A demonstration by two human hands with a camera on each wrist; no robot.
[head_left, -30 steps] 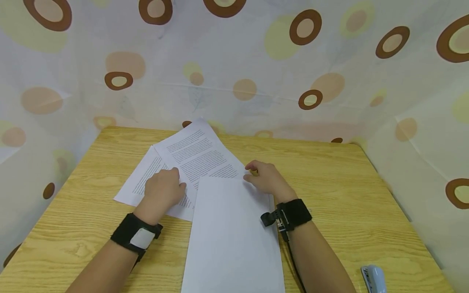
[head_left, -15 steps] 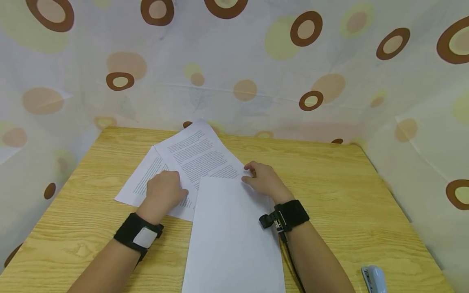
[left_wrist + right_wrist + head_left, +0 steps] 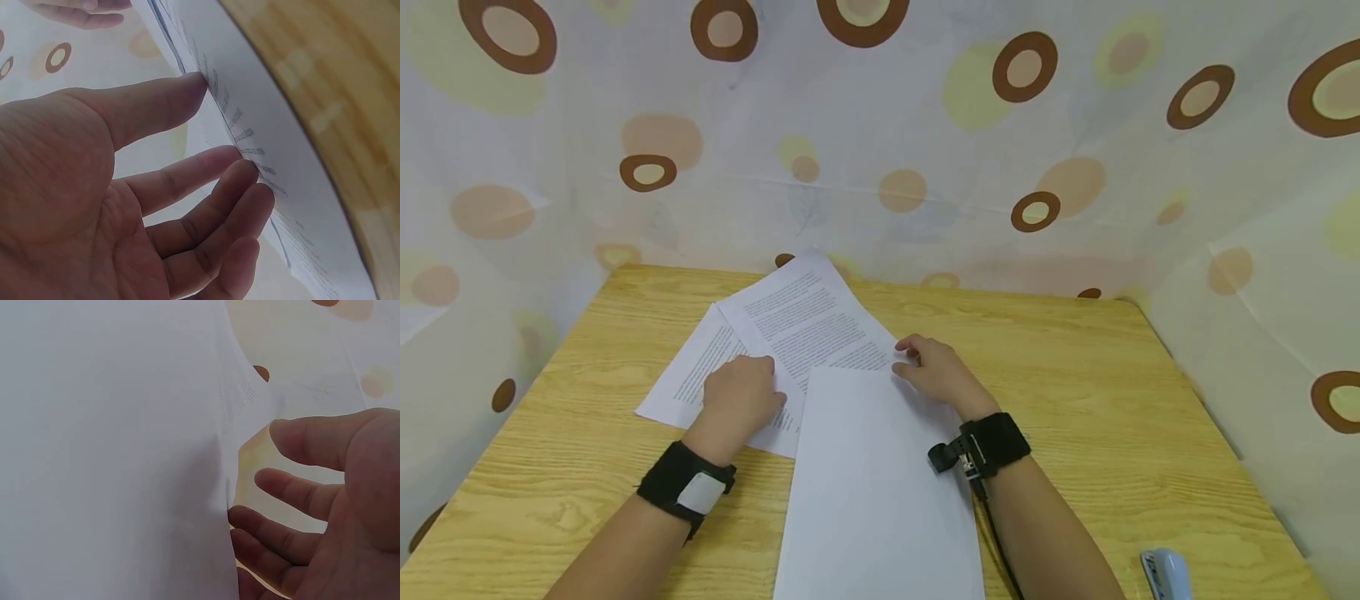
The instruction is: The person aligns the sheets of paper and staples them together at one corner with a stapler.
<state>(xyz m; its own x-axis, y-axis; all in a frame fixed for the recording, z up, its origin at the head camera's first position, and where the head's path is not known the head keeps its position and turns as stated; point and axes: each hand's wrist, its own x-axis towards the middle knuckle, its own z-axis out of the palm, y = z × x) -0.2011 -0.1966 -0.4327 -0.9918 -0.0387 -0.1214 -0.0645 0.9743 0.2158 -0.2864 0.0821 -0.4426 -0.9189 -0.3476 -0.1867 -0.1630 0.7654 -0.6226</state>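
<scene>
A blank white sheet [image 3: 880,483] lies lengthwise at the front middle of the table, overlapping two printed sheets behind it. The upper printed sheet [image 3: 805,312] is turned at an angle, and the other printed sheet [image 3: 688,379] shows to its left. My left hand [image 3: 737,404] rests on the left printed sheet; in the left wrist view its thumb and fingertips touch the paper, spread apart. At the top right corner of the blank sheet is my right hand [image 3: 940,375]. Its lower fingertips [image 3: 240,517] meet the paper's edge, while thumb and index stand apart with nothing between them.
A light blue stapler [image 3: 1168,573] lies at the table's front right. The wooden table [image 3: 1075,375] ends at a patterned cloth [image 3: 850,125] at the back and sides. A black cable [image 3: 996,533] runs from the right wrist band along the forearm.
My right hand has shifted slightly left along the sheet's corner, and my left thumb has dropped a little. The head view has tilted slightly; the papers lie as before.
</scene>
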